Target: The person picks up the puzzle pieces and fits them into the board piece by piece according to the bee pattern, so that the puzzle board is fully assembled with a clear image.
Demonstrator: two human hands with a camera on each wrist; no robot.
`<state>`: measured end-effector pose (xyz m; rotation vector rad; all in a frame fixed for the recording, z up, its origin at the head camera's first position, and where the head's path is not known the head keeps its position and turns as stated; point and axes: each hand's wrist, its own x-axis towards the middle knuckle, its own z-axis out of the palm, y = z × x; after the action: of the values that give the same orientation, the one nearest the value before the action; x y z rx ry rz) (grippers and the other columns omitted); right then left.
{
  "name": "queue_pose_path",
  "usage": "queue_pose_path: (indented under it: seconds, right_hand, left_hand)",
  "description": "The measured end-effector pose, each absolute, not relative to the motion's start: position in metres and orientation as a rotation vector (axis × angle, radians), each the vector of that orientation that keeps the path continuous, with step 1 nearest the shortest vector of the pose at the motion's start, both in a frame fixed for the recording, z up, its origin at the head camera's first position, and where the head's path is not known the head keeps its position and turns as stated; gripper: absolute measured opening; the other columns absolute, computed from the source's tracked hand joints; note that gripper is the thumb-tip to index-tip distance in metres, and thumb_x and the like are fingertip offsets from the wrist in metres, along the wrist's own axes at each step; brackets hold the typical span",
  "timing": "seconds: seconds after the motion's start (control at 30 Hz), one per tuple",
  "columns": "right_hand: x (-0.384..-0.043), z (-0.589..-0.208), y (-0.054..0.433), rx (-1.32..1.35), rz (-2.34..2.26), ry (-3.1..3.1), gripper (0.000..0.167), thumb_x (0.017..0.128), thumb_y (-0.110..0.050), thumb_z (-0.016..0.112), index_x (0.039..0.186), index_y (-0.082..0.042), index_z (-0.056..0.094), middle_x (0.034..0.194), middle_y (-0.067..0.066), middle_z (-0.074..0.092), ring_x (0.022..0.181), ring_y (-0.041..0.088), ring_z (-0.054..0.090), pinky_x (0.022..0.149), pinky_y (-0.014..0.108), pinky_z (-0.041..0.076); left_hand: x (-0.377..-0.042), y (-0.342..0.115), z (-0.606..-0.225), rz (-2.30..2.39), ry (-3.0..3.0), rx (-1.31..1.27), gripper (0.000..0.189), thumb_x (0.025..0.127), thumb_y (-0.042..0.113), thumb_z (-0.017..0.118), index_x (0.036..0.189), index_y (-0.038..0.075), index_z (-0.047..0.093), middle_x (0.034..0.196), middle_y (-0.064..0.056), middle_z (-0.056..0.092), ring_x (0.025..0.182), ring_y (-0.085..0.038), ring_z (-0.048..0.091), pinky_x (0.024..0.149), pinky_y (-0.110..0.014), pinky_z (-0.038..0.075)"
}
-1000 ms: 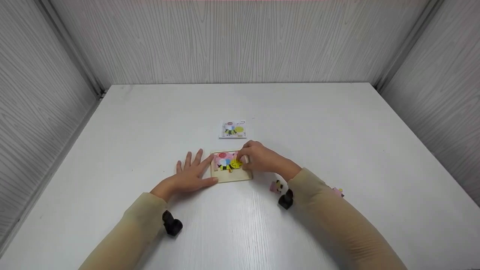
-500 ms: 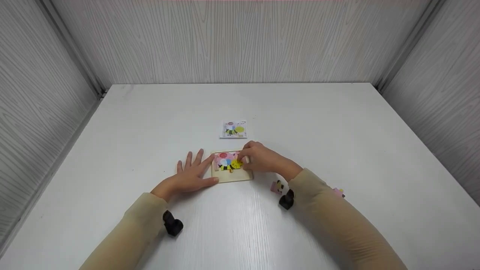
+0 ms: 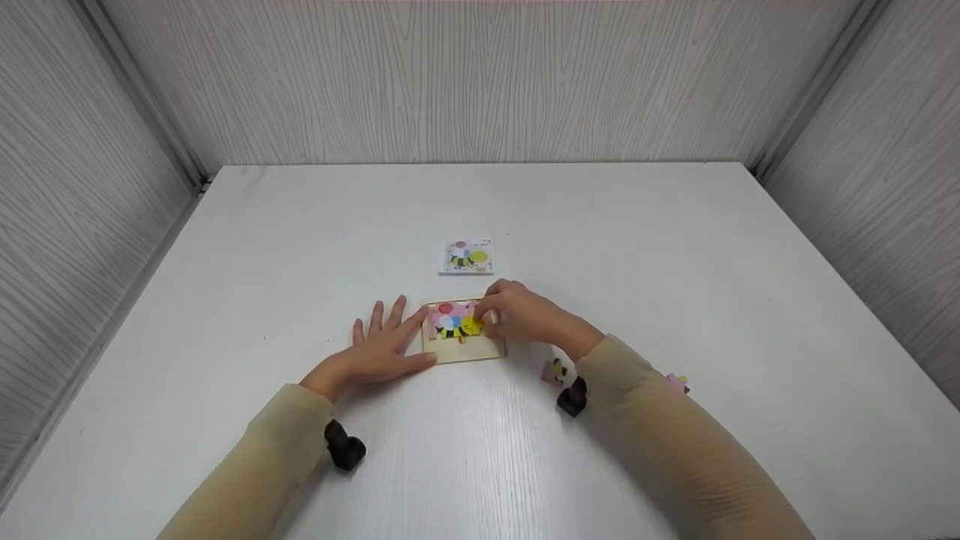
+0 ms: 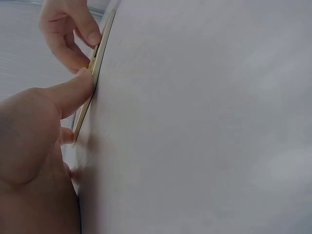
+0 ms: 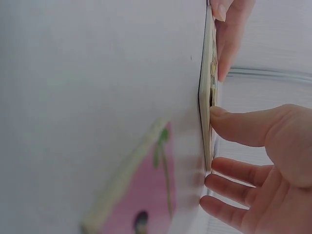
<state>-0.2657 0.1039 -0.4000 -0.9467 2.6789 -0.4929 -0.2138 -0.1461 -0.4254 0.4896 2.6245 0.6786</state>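
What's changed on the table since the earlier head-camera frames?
Nothing visibly moved, and I see nothing newly taken hold of or let go. The left hand still touches the wooden board; the right hand is still at the yellow piece. Loose pieces and picture card stayed put.

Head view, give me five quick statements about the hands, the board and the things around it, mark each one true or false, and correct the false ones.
1. The left hand touches the board. True.
2. The right hand lies flat on the table, away from the board. False: it is at the yellow piece on the board.
3. A bee picture lies beyond the board. True.
4. Pieces cover the board's near strip. False: bare wood shows there.
5. Two loose pieces lie right of the board. True.
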Motion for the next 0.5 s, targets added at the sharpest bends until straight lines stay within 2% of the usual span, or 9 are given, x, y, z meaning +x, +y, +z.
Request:
queue_pose_path:
  seconds: [0.5]
  right_hand:
    - [-0.2582,-0.3980,0.1026,-0.893,-0.472,2.647,0.022,0.085,-0.019,0.069,0.107,-0.018,0.073,0.123,0.006,0.051,0.111,0.021,0.043,0.095,0.032,0.038]
  left_hand:
    - [-0.2133,-0.1434,-0.4232,0.655,2.632,0.477,0.083,0.088,0.057,0.049,0.151,0.021,0.009,0.153,-0.016,-0.014,0.134,-0.039,-0.023,0.099,-0.063,-0.015]
